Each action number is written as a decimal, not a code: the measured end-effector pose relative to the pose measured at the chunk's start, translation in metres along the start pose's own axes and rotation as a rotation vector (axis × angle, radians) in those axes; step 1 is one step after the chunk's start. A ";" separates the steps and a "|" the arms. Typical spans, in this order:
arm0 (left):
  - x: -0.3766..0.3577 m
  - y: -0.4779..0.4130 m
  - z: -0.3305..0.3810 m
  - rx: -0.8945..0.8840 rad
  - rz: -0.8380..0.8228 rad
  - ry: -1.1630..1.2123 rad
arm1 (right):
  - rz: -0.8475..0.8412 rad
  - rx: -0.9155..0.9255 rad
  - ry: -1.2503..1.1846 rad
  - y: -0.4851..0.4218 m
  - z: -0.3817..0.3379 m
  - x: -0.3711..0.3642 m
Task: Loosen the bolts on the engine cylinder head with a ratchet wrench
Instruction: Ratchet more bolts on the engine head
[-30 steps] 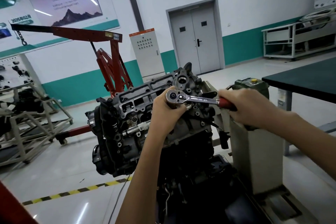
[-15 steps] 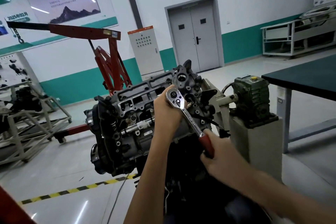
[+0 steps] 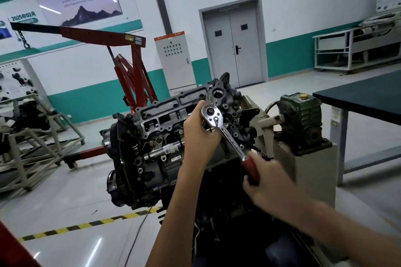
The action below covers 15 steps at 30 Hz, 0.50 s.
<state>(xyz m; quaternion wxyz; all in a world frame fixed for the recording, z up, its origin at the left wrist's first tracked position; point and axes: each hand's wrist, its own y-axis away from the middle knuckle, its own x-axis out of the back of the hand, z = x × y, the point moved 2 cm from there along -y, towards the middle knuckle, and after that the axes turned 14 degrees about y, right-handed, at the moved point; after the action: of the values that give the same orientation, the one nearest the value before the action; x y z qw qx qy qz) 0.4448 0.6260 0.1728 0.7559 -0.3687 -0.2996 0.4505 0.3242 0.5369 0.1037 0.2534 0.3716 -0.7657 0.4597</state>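
The engine (image 3: 152, 158) hangs on a stand, its grey cylinder head (image 3: 173, 110) facing up towards me. A chrome ratchet wrench (image 3: 225, 134) with a red grip sits head-down on the cylinder head near its right end, the handle slanting down to the right. My left hand (image 3: 199, 134) curls around the wrench head from the left and steadies it. My right hand (image 3: 267, 180) grips the red handle low on the right, slightly blurred. The bolt under the wrench head is hidden.
A green gearbox (image 3: 300, 119) sits on the stand's grey pedestal to the right. A dark-topped table (image 3: 364, 97) is at far right. A red engine crane (image 3: 130, 67) stands behind the engine, a frame cart (image 3: 32, 147) at left. Yellow-black tape (image 3: 86, 225) crosses the floor.
My right hand swung the handle from pointing right, level, down to a slant towards lower right. My left hand stayed on the wrench head. Since half a second ago, little has moved.
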 end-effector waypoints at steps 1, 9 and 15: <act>-0.002 0.000 0.000 0.020 0.010 -0.003 | 0.038 -0.048 -0.090 0.007 -0.012 -0.012; 0.000 -0.003 -0.002 0.132 0.033 0.047 | -0.022 0.033 -0.059 0.004 -0.007 -0.005; 0.001 -0.007 0.003 0.135 -0.024 0.038 | 0.056 0.255 0.510 -0.061 0.041 0.080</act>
<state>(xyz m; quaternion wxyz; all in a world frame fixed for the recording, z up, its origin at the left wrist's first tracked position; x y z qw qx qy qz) 0.4462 0.6251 0.1800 0.7898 -0.3220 -0.2585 0.4536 0.3240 0.4551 0.1755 0.3765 0.2515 -0.6231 0.6377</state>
